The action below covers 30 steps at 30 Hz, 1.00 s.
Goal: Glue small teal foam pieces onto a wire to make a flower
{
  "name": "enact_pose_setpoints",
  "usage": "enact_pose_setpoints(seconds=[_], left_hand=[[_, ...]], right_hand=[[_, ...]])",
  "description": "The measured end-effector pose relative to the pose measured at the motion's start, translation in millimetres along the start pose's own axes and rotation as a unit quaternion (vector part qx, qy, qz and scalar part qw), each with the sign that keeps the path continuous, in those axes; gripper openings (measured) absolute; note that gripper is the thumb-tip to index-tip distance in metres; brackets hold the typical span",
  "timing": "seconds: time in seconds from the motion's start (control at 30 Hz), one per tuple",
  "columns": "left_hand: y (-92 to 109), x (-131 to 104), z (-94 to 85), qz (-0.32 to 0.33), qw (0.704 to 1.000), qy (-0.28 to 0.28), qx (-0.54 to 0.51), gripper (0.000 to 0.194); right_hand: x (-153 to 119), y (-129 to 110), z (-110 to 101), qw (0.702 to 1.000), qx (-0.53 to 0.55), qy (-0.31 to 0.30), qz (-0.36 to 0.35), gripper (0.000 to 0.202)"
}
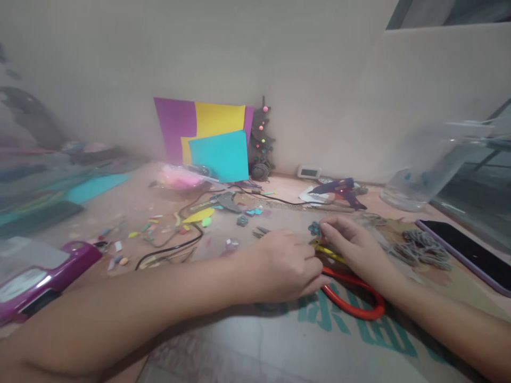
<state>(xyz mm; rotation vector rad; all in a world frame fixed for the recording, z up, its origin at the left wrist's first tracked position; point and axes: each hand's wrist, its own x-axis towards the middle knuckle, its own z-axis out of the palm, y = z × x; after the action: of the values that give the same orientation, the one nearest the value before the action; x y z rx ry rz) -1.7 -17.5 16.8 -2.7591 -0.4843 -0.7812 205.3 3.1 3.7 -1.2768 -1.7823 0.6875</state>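
My left hand (283, 263) is closed, its fingers curled in. What they grip, if anything, is hidden. Below and beside it show the red loop handles (361, 311) of a tool, probably scissors, and a yellow handle (333, 254). Metal tips (261, 232) stick out past the knuckles; I cannot tell which tool they belong to. Thumb and finger of my right hand (353, 242) pinch a small teal-grey flower-shaped piece (314, 229). A similar dark flower piece (242, 220) lies on the table farther left, near small bright-blue bits (254, 211).
Behind the hands, a dark-blue glue gun (337, 189) rests near the wall. Grey cord (425, 250) and a phone (471, 255) lie at right, a clear jug (419, 165) behind them. A purple tool (51, 276) sits at left. A black cable (171, 250) crosses small scraps.
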Motion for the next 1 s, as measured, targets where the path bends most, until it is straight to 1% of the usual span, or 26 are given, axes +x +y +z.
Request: enact_pose_setpoints(seconds=[0.03,0.07,0.1,0.13,0.2,0.27,0.33,0.37,0.43,0.47,0.5,0.57,0.63,0.67,0.73,0.87,0.93,1.0], left_hand=[[-1,3,-12.4,-0.020,0.999,-0.027,-0.012,0.039],[-4,5,-26.5,-0.060,0.996,-0.064,-0.034,0.036],[-10,7,-41.3,-0.113,0.985,-0.108,-0.067,0.031],[-20,7,-55.4,-0.157,0.971,-0.146,-0.103,0.028],[-46,5,-77.1,-0.223,0.948,-0.191,-0.125,0.023],[-75,-1,-85.9,-0.282,0.927,-0.220,-0.115,0.025],[-98,-9,-82.5,-0.311,0.903,-0.280,-0.093,0.033],[-106,-13,-77.8,-0.309,0.893,-0.317,-0.082,0.039],[-115,-18,-66.7,-0.297,0.871,-0.387,-0.065,0.046],[-116,-19,-61.7,-0.297,0.864,-0.402,-0.059,0.046],[-115,-20,-58.0,-0.296,0.865,-0.402,-0.050,0.043],[-112,-18,-54.4,-0.297,0.869,-0.395,-0.026,0.032],[-110,-16,-55.1,-0.308,0.872,-0.381,-0.003,0.020],[-110,-16,-56.1,-0.317,0.872,-0.374,0.002,0.017],[-113,-16,-57.7,-0.326,0.873,-0.362,-0.017,0.019],[-122,-23,-54.3,-0.305,0.871,-0.381,-0.053,0.041],[-125,-26,-51.1,-0.293,0.876,-0.382,-0.040,0.042],[-127,-29,-49.5,-0.293,0.880,-0.373,-0.022,0.036]], right_hand=[[0,0,0,1.000,-0.001,-0.005,0.001,0.034],[0,-1,0,1.000,-0.002,-0.010,0.003,0.034],[0,-2,0,1.000,-0.003,-0.013,0.004,0.035],[0,-3,0,1.000,-0.007,-0.016,0.005,0.035],[-1,-5,0,1.000,-0.015,-0.016,0.010,0.036],[-1,-6,0,1.000,-0.018,-0.011,0.012,0.037],[-1,-6,1,1.000,-0.012,-0.008,0.017,0.038],[-1,-6,1,1.000,-0.008,-0.007,0.020,0.038],[-1,-5,1,1.000,-0.003,-0.006,0.025,0.039],[-1,-4,0,1.000,-0.004,-0.007,0.026,0.039],[-1,-4,0,1.000,-0.005,-0.009,0.025,0.038],[-1,-3,0,1.000,-0.010,-0.014,0.023,0.037],[-1,-3,-1,1.000,-0.018,-0.015,0.020,0.036],[-1,-3,-1,1.000,-0.023,-0.013,0.017,0.036],[-1,-3,-1,0.999,-0.027,-0.010,0.013,0.035],[-1,-6,-1,0.999,-0.031,-0.012,0.012,0.033],[-1,-6,0,0.999,-0.034,-0.011,0.014,0.034],[-1,-5,0,0.999,-0.031,-0.013,0.017,0.035]])
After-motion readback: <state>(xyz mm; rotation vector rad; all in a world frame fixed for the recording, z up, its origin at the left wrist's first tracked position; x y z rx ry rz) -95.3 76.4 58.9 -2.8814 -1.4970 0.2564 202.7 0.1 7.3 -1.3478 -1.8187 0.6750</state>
